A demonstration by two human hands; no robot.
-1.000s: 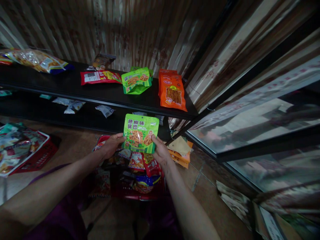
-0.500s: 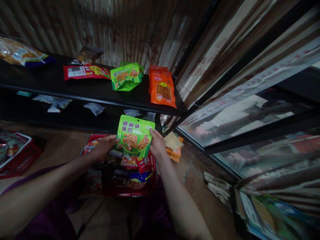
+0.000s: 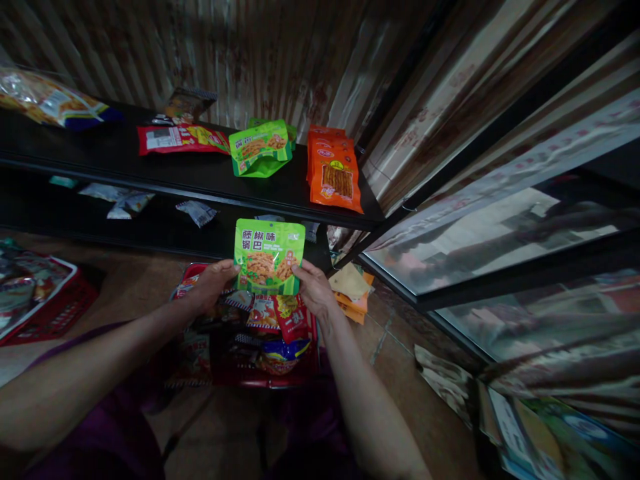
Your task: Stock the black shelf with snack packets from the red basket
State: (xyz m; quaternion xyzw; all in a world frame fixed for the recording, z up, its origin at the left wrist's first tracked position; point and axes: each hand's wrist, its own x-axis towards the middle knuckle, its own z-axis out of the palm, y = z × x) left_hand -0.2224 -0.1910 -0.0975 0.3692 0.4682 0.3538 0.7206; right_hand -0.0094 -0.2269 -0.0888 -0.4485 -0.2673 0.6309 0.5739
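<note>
A green snack packet (image 3: 269,255) is held upright in front of me by both hands. My left hand (image 3: 213,285) grips its lower left corner, and my right hand (image 3: 313,290) pinches its lower right corner. Below the packet sits a red basket (image 3: 200,273) full of several mixed snack packets. On the black shelf (image 3: 150,170) above lie more green packets (image 3: 260,143), a stack of orange packets (image 3: 334,173) and a red packet (image 3: 183,138).
A second red basket (image 3: 47,303) with packets stands on the floor at the left. Small white wrapped items (image 3: 197,212) lie on the lower shelf. Orange and tan packets (image 3: 353,293) rest on the tiled floor by a glass-fronted frame (image 3: 500,233) at the right.
Both hands have lifted the green packet slightly and kept hold of it. My view has shifted a little; nothing else has moved.
</note>
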